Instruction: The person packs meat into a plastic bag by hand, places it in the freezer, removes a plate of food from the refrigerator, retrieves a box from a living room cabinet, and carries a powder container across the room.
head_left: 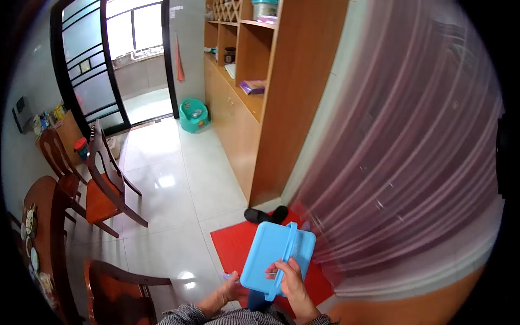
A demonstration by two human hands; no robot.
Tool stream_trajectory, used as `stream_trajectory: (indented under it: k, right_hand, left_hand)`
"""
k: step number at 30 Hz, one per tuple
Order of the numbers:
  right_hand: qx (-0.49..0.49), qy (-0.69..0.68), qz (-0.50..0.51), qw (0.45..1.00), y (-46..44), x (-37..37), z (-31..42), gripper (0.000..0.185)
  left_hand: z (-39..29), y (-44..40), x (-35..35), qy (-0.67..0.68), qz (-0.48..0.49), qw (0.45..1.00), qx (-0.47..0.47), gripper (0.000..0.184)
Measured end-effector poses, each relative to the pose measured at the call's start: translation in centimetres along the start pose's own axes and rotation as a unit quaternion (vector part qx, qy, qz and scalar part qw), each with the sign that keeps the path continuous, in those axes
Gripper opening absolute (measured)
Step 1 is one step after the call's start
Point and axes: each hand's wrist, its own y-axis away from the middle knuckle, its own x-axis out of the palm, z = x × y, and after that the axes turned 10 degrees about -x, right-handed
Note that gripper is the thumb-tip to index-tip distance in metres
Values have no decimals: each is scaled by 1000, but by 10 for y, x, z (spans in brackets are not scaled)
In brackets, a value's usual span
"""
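Note:
A light blue plastic box [264, 253] with a flat lid and a raised blue handle bar [291, 242] is held in front of my body, above the red mat. My right hand [290, 279] has its fingers wrapped round the handle near its lower end. Left of the box, my left hand [231, 288] is beside its lower left corner, with a small purplish thing at its fingertips, too small to name. Part of the left hand's fingers is hard to make out.
Below the box lies a red mat [229, 241], with black slippers [259, 215] at its far edge. A wooden cabinet [233, 124] and pinkish curtain [401, 162] stand right. Chairs [103, 197] and a round table [47, 216] are left. A green basin-like seat [193, 115] sits farther off.

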Motion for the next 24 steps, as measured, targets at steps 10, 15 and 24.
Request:
stream_trajectory:
  k: [10,15,24]
  right_hand:
    - [85,-16,238,967,-230,154,8,23]
    - [67,-17,363,929,-299,231,32,28]
    - [-158,44,416,894,-389,349,147,39]
  left_hand:
    - [-260,-19,-47,149,165,957,188,55]
    - [-349,17,-65,195,82,938,274,48]
    - [-542,86,48,-64,45,874,480,49]
